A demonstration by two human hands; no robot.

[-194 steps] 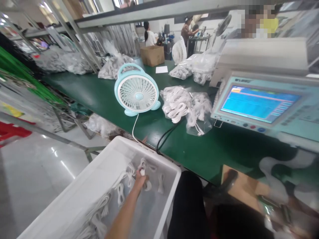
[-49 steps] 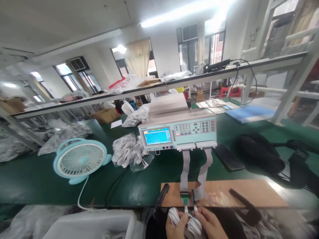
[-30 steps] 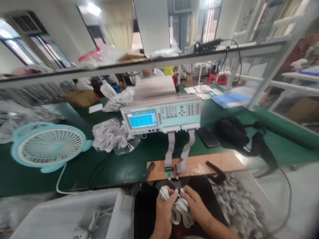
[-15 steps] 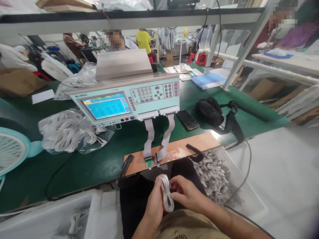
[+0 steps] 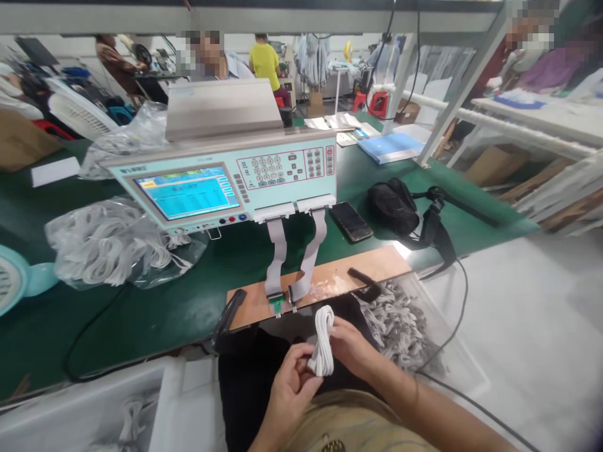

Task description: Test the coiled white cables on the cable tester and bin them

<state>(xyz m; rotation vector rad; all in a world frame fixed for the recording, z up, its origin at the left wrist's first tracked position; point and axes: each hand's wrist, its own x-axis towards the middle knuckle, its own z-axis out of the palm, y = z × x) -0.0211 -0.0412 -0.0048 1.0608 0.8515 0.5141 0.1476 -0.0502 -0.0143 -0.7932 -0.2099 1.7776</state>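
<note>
Both hands hold one coiled white cable (image 5: 323,339) upright over my lap. My right hand (image 5: 347,346) grips the coil's side and top. My left hand (image 5: 291,383) pinches its lower end, where a connector sticks out. Just ahead, a wooden board (image 5: 372,266) on the bench edge carries two small sockets (image 5: 281,302), fed by grey ribbon cables (image 5: 276,254) from a pale green tester (image 5: 226,182) with a lit blue screen.
A clear bin of white cables (image 5: 400,320) sits at my right, a white tub (image 5: 94,417) at my left. On the green bench (image 5: 198,301) lie a bag of coiled cables (image 5: 108,242), a phone (image 5: 351,221), a black pouch (image 5: 393,206) and a blue fan (image 5: 16,282). People work beyond.
My left hand took cables from the white tub, then both hands held a bundle at the board's sockets. Now they have drawn back to my lap, with a single coil raised upright.
</note>
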